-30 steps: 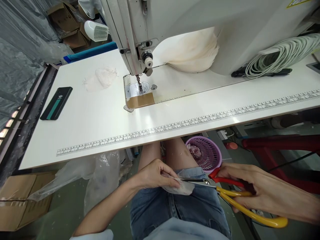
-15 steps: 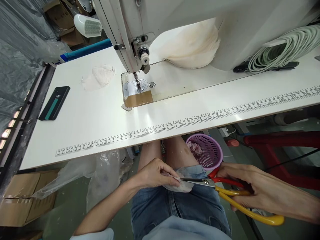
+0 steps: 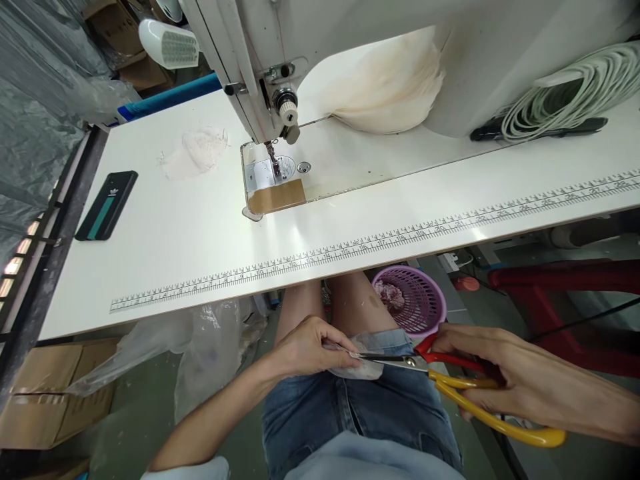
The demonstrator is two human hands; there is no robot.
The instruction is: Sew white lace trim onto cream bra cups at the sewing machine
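Above my lap, my left hand [image 3: 315, 347] pinches a small piece of thin, pale, sheer fabric [image 3: 367, 369] between thumb and fingers. My right hand [image 3: 493, 370] grips a pair of scissors [image 3: 410, 362] with one red and one yellow handle. The blades point left and reach the fabric right beside my left fingertips. They look nearly closed, and the fabric partly hides their tips. A loose flap of the fabric hangs below the blades over my denim shorts.
A white sewing machine [image 3: 350, 27] stands on the white table [image 3: 200, 220], which has a printed ruler [image 3: 360, 247] along its front edge. Also there are a dark phone [image 3: 107, 206], a pale fabric scrap [image 3: 195, 153], stacked cream fabric [image 3: 395, 87] and coiled cord [image 3: 565, 93]. A purple basket [image 3: 420, 300] sits below.
The scissors have shifted slightly left, and their blades reach a little further along the fabric by my left fingertips. Both hands keep their grip. The view has moved slightly.
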